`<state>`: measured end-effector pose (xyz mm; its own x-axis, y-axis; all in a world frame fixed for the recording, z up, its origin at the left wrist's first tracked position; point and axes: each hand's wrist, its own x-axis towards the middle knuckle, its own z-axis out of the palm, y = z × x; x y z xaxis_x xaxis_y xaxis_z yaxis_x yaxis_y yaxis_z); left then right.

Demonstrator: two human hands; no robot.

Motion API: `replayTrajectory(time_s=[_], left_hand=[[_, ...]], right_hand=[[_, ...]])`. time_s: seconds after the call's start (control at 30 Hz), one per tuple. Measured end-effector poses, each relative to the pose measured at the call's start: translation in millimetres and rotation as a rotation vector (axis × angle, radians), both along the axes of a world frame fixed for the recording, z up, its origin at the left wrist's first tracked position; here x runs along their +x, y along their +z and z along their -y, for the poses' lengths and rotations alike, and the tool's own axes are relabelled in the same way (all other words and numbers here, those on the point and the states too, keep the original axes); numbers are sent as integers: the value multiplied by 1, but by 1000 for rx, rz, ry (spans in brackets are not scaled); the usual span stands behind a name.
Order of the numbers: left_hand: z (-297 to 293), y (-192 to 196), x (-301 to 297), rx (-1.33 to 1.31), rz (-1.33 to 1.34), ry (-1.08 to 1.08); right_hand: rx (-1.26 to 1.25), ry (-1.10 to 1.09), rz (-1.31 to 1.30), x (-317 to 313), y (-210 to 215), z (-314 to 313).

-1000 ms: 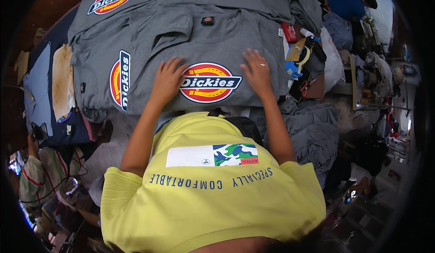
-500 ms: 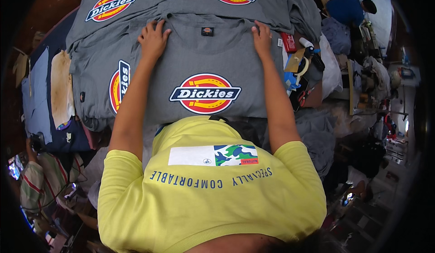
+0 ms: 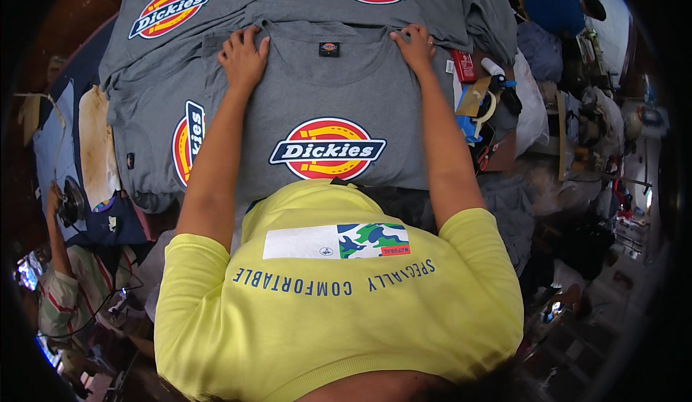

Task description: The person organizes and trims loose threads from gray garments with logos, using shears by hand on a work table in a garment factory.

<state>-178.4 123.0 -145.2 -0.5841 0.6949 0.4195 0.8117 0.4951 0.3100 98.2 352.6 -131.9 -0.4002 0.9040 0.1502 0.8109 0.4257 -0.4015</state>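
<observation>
A grey T-shirt (image 3: 339, 96) lies spread out in front of me, its neckline away from me and a red, yellow and blue oval print (image 3: 328, 150) near my body. A small black label (image 3: 329, 50) shows inside the collar. My left hand (image 3: 244, 57) rests on the shirt's left shoulder with the fingers spread. On the right shoulder, close to the neckline, lies my right hand (image 3: 416, 47), thumb and fingers apart. Neither hand visibly holds anything. Under and around this shirt are more grey printed shirts (image 3: 144, 114).
At the table's right side are a red box (image 3: 463, 67), a tape roll (image 3: 484, 108) and red-handled scissors (image 3: 488, 158). On the left, a co-worker's hand (image 3: 54, 199) holds an iron (image 3: 72, 202) over dark and blue cloth. Another person in blue (image 3: 553, 13) is at the far right.
My right hand has shifted left along the shoulder, toward the neckline. My left hand stays nearly in place. The co-worker's arm and iron have moved farther up over the cloth.
</observation>
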Motion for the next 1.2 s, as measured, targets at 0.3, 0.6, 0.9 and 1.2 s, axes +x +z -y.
replayTrajectory(time_s=[0.3, 0.6, 0.9, 1.2], left_hand=[[186, 25, 31, -4, 140, 46], [290, -12, 94, 181, 605, 425], [305, 26, 86, 142, 1369, 342], [297, 199, 30, 784, 1362, 30]], right_hand=[[-278, 16, -345, 169, 30, 123], [-620, -260, -251, 233, 26, 222], [-657, -157, -226, 238, 21, 244], [-587, -101, -880, 179, 209, 193]])
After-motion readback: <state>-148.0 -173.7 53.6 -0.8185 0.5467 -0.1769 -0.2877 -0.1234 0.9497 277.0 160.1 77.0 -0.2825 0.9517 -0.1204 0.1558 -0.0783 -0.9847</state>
